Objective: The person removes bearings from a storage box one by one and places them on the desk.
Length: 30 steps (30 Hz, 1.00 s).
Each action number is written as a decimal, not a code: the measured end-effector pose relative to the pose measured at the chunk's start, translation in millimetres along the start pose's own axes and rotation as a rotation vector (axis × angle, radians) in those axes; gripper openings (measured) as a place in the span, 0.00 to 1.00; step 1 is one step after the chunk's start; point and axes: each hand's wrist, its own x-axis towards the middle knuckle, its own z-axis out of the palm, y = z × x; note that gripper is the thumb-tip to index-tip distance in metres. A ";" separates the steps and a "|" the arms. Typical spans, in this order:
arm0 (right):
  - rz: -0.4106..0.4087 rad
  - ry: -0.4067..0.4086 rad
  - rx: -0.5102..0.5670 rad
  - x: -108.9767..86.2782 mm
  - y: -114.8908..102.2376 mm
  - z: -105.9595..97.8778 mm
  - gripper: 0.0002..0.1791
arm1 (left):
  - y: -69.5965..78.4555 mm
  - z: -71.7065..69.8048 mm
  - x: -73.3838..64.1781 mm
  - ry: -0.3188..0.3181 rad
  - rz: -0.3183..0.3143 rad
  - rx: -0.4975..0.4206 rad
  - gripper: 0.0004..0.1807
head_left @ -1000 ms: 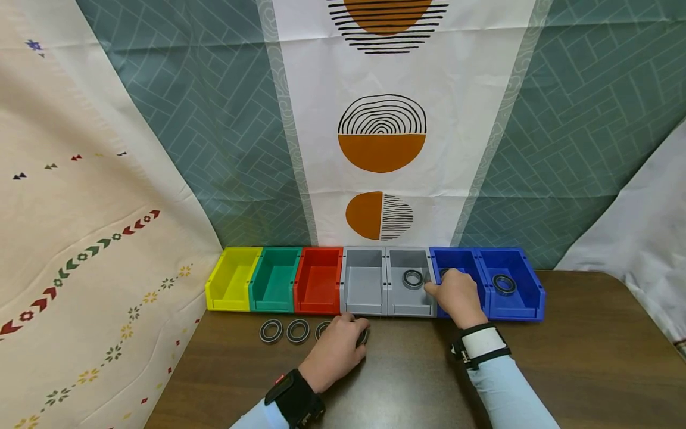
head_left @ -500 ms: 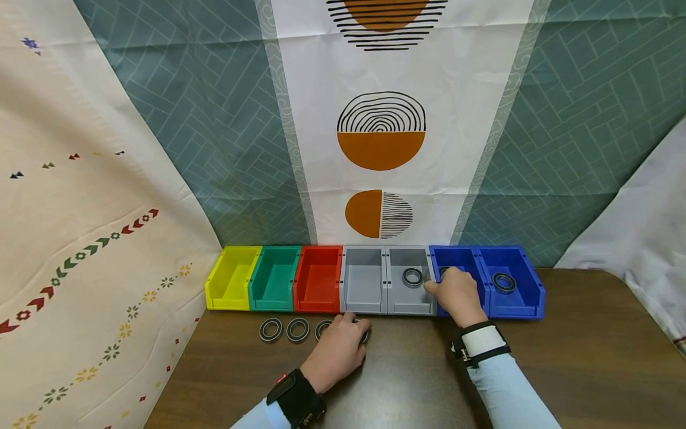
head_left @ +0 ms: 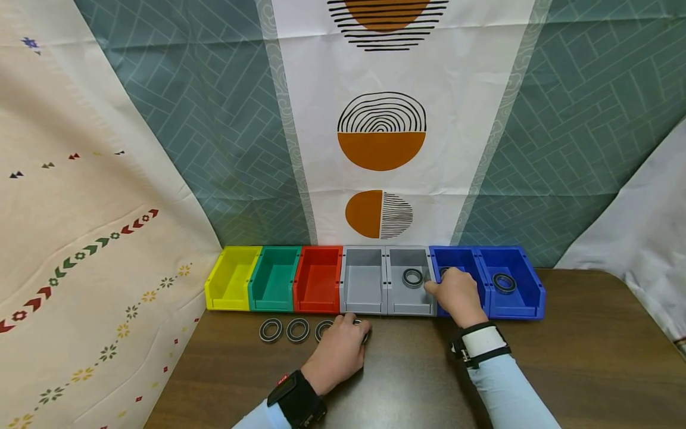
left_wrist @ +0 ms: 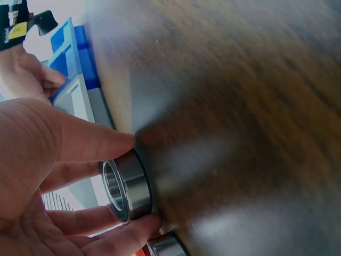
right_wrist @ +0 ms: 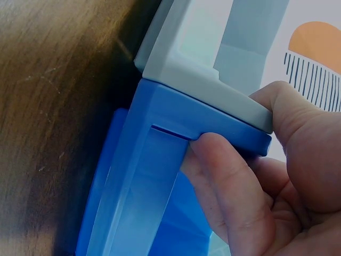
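At the right end of a row of bearings on the table, the left hand (head_left: 337,348) holds a metal ball bearing (left_wrist: 137,184) standing on its edge or tilted, thumb on top and fingers around it. Another bearing (left_wrist: 168,246) lies just beyond in the left wrist view. The right hand (head_left: 455,296) grips the adjoining walls of a grey bin (right_wrist: 186,80) and a blue bin (right_wrist: 133,160). Its thumb is on the grey side and its fingers reach inside the blue bin. A bearing inside that blue bin is mostly hidden by this hand.
Yellow (head_left: 227,302), green (head_left: 270,305), red (head_left: 316,306) and another grey bin (head_left: 363,307) continue the row leftward. One bearing (head_left: 412,287) lies in the gripped grey bin, another (head_left: 504,292) in the far-right blue bin (head_left: 517,313). Bearings (head_left: 271,340) line up left of the left hand.
The left hand and its bearing have shifted very slightly to the right. The right hand has stayed in place on the bin walls.
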 end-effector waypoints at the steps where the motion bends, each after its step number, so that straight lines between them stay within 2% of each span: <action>1: 0.000 -0.001 -0.001 0.2 0.2 0.1 0.24 | 0.3 -0.2 -0.1 -0.002 -0.003 0.003 0.17; 15: 0.010 -0.015 0.001 -0.1 -0.5 -0.5 0.25 | -1.1 1.8 0.2 -0.018 -0.009 0.012 0.17; 22: 0.016 -0.020 -0.002 -0.6 -0.8 -1.4 0.24 | -5.2 -13.5 2.1 -0.019 -0.028 -0.063 0.17; 26: 0.013 -0.020 -0.003 -0.3 -1.6 -2.0 0.25 | -10.8 -31.0 8.5 0.046 -0.055 -0.132 0.16; 30: 0.020 -0.029 0.002 -0.4 -1.7 -1.9 0.25 | -19.3 -50.2 17.6 0.165 -0.107 -0.189 0.19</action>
